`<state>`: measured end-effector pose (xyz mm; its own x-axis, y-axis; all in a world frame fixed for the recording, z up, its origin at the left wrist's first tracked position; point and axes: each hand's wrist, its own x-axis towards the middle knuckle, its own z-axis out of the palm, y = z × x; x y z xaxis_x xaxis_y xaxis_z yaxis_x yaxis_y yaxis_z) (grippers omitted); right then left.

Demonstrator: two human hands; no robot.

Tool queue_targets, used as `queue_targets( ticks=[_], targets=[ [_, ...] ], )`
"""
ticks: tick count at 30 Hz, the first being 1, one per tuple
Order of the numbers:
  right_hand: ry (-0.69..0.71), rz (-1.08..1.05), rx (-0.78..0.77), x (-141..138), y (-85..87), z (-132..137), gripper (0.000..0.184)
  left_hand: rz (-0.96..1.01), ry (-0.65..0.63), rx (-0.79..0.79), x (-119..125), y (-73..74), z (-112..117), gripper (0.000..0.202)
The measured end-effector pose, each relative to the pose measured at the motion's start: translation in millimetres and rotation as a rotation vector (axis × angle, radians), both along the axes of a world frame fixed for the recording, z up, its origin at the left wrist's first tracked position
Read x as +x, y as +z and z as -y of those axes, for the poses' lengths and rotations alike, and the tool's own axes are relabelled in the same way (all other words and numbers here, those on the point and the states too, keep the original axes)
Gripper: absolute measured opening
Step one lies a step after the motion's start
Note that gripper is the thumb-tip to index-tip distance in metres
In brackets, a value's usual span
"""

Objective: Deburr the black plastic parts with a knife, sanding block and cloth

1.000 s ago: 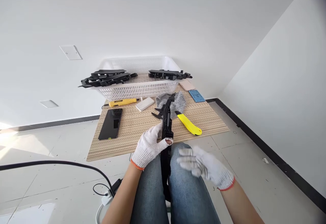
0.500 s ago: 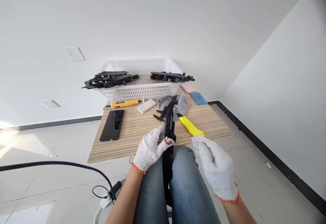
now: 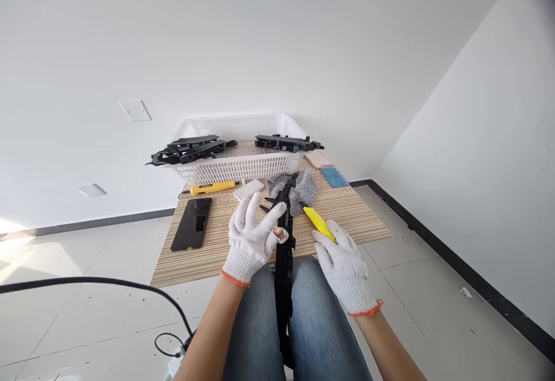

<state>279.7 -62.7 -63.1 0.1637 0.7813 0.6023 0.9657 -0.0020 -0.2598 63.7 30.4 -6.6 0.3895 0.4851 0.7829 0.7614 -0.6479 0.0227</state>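
A long black plastic part (image 3: 284,262) stands between my knees, its upper end over the table's front and against a grey cloth (image 3: 306,187). Just left of it, my left hand (image 3: 252,233), in a white knit glove with the thumb tip bare, has its fingers raised and spread. I cannot tell whether the thumb touches the part. My right hand (image 3: 344,265), gloved too, is closed round the rear end of a yellow-handled knife (image 3: 318,221). The knife's dark tip points toward the cloth.
A white plastic basket (image 3: 243,168) holds several black parts (image 3: 286,143) at the back. On the striped table (image 3: 186,262) lie a black phone (image 3: 191,225), a yellow corded tool (image 3: 212,188), a white block (image 3: 248,189) and a blue item (image 3: 333,176). A black cable (image 3: 108,280) crosses at left.
My left hand has let go of the black part and lifted, fingers spreading. My right hand has moved left and taken hold of the knife's handle, which has turned slightly. The view has tilted up.
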Motion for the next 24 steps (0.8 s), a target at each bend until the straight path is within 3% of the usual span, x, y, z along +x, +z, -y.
queue_targets(
  ticks=[3, 8, 10, 13, 15, 18, 21, 24],
  targets=[
    [-0.010, -0.013, -0.005, 0, -2.4, -3, 0.036, 0.029, 0.024, -0.004, 4, 4.6, -7, 0.049],
    [0.008, -0.100, -0.049, 4, 5.9, -14, 0.036, 0.228, 0.226, -0.141, 8, -10.0, -4, 0.059],
    [0.031, -0.236, -0.039, 6, 11.6, -15, 0.036, 0.298, 0.336, -0.236, 7, -12.0, -4, 0.058],
    [0.065, -0.513, 0.117, 10, 18.0, -11, 0.034, 0.363, 0.394, -0.329, 3, -7.5, -6, 0.058],
    [0.053, -0.610, 0.251, 14, 19.5, -7, 0.032, 0.386, 0.349, -0.370, 1, -4.1, -8, 0.056],
    [-0.060, -0.566, 0.373, 24, 18.4, -4, 0.032, 0.340, 0.175, -0.457, -2, -3.4, -9, 0.042],
    [-0.129, -0.479, 0.359, 35, 14.7, -7, 0.035, 0.242, 0.007, -0.545, -2, -4.8, -8, 0.030],
    [-0.118, -0.383, 0.309, 42, 10.4, -11, 0.037, 0.206, -0.077, -0.584, -2, -4.4, -8, 0.029]
  ],
)
